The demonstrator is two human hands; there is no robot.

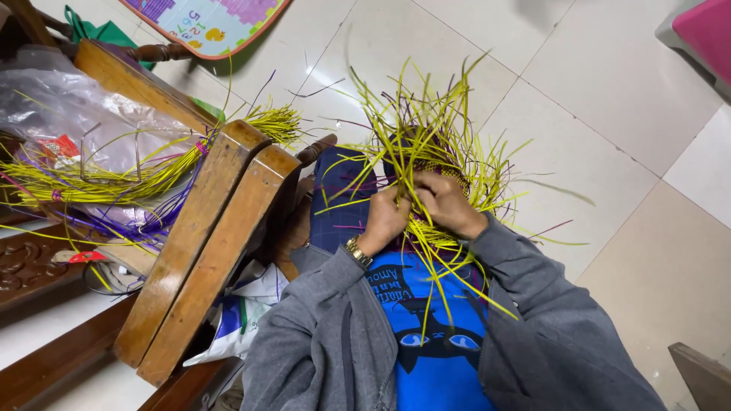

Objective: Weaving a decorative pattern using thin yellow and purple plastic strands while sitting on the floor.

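Both hands are deep in a weaving job. The left hand (384,217), with a gold wristwatch (356,251) on its wrist, and the right hand (449,204) meet over the person's lap, fingers pinched around thin yellow strips of a half-made woven piece (430,164). Each grip is clenched on strands: the left seems to pin a few strips down, the right curls over the woven core. Loose yellow and purple ends fan up and outward on all sides, toward the far tiled floor (609,114).

By the look of it, the step in hand is interlacing: only a small dense patch shows between the hands, and most of each strip is still free, so the work seems early to midway. The next move would call for picking out one free strand from the tangle, keeping the already woven part held tight so it does not loosen, and drawing the strand through without kinking it.

To the left, a wooden chair (209,228) lies tipped. Across it hangs a long bundle of yellow strips (114,179) with purple ones (145,221) below, well apart from the hands. Behind the bundle is a clear plastic bag (68,106); what it holds cannot be told. A white printed sack (240,320) lies near the chair's lower end, contents hidden. A colourful play mat (213,23) lies at the far edge.
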